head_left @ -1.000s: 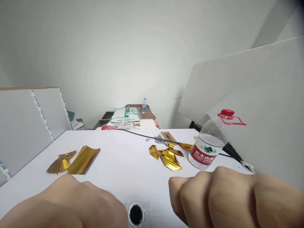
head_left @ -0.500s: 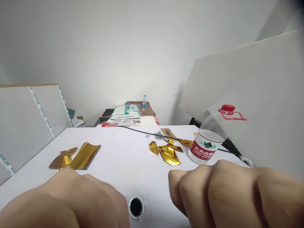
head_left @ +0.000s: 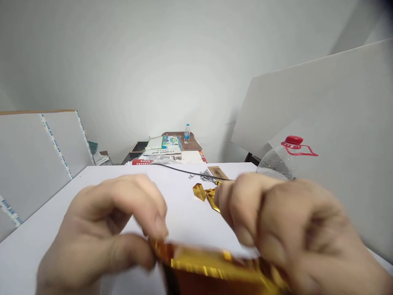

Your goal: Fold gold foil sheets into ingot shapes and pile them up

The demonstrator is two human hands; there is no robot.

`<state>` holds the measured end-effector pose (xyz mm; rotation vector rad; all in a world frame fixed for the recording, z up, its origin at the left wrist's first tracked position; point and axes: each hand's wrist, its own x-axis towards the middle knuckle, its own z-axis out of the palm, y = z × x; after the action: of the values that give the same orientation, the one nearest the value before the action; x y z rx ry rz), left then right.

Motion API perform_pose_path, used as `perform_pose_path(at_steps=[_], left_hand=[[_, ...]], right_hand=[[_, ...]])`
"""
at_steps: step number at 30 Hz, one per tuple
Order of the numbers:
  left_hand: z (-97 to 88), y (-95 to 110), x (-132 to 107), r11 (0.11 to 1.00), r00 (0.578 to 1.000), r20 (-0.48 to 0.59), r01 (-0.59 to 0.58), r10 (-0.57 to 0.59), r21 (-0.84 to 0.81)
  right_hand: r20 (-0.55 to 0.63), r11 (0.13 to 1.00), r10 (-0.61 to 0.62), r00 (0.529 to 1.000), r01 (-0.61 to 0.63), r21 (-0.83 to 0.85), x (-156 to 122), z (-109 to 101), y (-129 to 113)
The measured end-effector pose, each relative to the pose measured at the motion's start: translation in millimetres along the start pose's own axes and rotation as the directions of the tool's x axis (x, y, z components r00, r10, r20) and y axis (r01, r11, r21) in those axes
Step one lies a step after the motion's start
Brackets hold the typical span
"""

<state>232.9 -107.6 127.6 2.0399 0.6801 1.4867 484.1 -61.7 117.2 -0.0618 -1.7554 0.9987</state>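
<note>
Between my two hands, low in the head view, is a sheet of shiny gold foil paper (head_left: 211,268), its upper edge bent and blurred by motion. My left hand (head_left: 98,233) pinches the sheet's left corner between thumb and fingertips. At the other end my right hand (head_left: 291,229) is closed on the paper, fingers curled over it. Folded gold foil pieces (head_left: 199,191) lie on the white table (head_left: 181,217) beyond my right hand, which partly covers them. The lower part of the sheet runs out of view.
A large plastic bottle with a red cap (head_left: 294,140) stands at the right, mostly behind my right hand. A black cable (head_left: 178,169) crosses the table's far side near a brown card (head_left: 217,172). White panels rise left (head_left: 27,151) and right (head_left: 322,102).
Both hands have risen and turned, bringing the gold foil paper into view between them. My left hand now hides the gold paper stacks at the left; my right hand covers much of the bottle.
</note>
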Motion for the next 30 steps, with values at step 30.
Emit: perform_pose_path(at_steps=[30], left_hand=[[-121.9, -176.7, -73.0, -0.173, 0.483, -0.554, 0.628, -0.678, 0.759]], right_hand=[[-0.053, 0.282, 0.542, 0.839, -0.241, -0.929, -3.4, -73.0, 248.5]])
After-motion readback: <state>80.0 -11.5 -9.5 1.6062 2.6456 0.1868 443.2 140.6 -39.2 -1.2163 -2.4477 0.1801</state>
